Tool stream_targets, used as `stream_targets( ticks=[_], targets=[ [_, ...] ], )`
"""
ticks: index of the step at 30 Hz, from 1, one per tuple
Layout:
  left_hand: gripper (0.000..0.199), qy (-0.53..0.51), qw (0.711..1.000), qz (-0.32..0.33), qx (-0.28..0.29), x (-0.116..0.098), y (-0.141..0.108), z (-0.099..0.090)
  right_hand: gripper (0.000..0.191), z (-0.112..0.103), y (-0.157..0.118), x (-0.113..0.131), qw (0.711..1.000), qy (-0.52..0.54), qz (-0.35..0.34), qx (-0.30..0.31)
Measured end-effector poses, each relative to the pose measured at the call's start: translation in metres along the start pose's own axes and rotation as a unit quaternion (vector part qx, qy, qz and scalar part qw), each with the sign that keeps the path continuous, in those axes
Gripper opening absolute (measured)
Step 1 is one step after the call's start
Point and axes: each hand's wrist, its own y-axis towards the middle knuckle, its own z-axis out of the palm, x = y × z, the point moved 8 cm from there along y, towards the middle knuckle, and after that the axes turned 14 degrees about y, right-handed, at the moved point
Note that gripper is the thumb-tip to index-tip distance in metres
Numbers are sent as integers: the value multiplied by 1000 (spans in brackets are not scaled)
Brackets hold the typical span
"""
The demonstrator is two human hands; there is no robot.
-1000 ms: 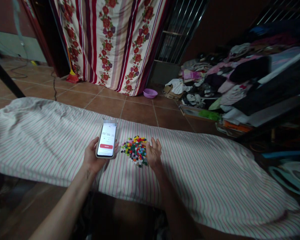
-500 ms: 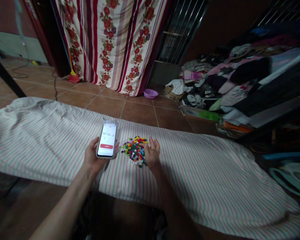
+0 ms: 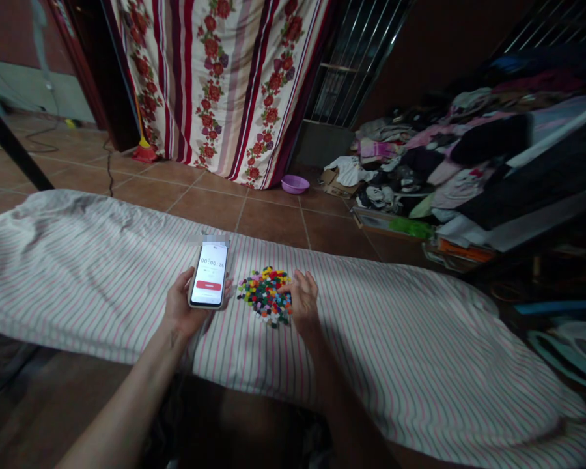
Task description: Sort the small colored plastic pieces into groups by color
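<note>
Left hand (image 3: 180, 307) wraps smartphone (image 3: 209, 275); right hand (image 3: 305, 301), fingers loosely spread, seemingly gripping nothing, could scatter multicoloured cubes (image 3: 264, 292) by brushing them

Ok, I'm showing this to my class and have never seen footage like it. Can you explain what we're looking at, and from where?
There is no machine here, just a person's two bare hands. One camera worn on the head looks forward and down, so the forearms reach in from the bottom. The left hand holds a phone, its lit screen showing a timer-like display. The right hand is at the right edge of a pile of small colourful pieces; whether it touches any is too small to tell. The pile lies on a striped cloth. Beyond are a tiled floor, a purple bowl and a flowered curtain.
</note>
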Motion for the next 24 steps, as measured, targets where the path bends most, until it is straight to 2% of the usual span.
stream_targets(
  ticks=[4,10,16,20,24],
  targets=[
    [58,-7,1000,3,0,0,0,0,74,-7,5,-7,1000,29,3,-6],
    [57,-3,1000,11,0,-2,3,-2,78,-24,6,-18,991,77,41,-103],
    [55,5,1000,10,13,0,6,-5,77,-32,6,-34,977,131,98,-133],
    [55,-7,1000,8,30,1,8,-7,79,-34,6,-39,974,137,106,-144],
    [58,-15,1000,9,22,1,10,-10,82,-34,4,-42,971,148,120,-144]
  ],
)
